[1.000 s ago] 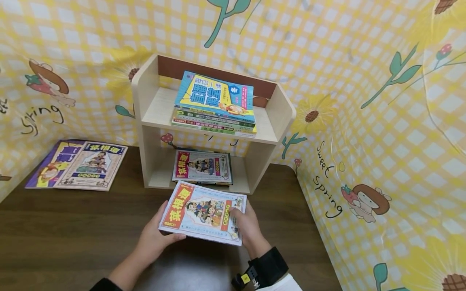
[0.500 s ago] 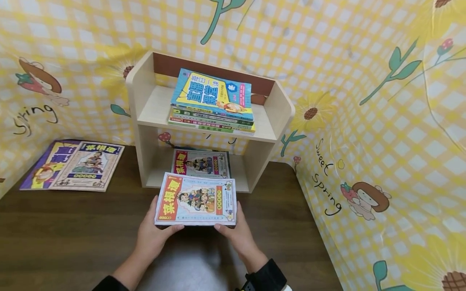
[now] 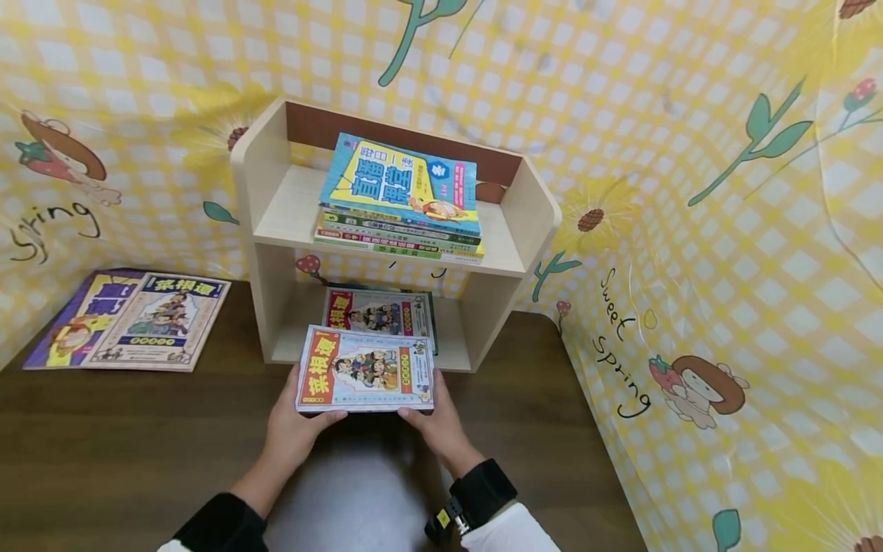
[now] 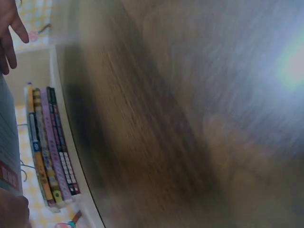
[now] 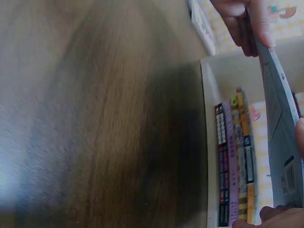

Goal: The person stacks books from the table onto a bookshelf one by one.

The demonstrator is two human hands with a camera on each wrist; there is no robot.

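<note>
From the head camera, one comic book (image 3: 366,369) is held flat above the dark wooden table (image 3: 103,445), just in front of the lower opening of a small wooden shelf (image 3: 265,192). The left hand (image 3: 295,425) grips its near left corner with the thumb on the cover, and the right hand (image 3: 436,420) grips the near right corner the same way. Inside the lower compartment lies a low stack of books (image 3: 379,313); only its top cover shows in this view. On the upper board sits a pile (image 3: 400,199) of about five books with a blue and yellow one on top. Two more books (image 3: 127,318) lie overlapping on the table at far left. A yellow checked backdrop (image 3: 690,230) with flowers surrounds the scene.

At the left wrist, the view is blurred; four or so spines of the lower stack (image 4: 50,147) show inside the shelf, with fingers of the other hand (image 4: 8,33) at the top corner.

At the right wrist, the comic (image 5: 280,137) is seen edge on, pinched between fingers (image 5: 247,23) above and below, directly over the lower stack, where four spines (image 5: 235,161) can be counted.
</note>
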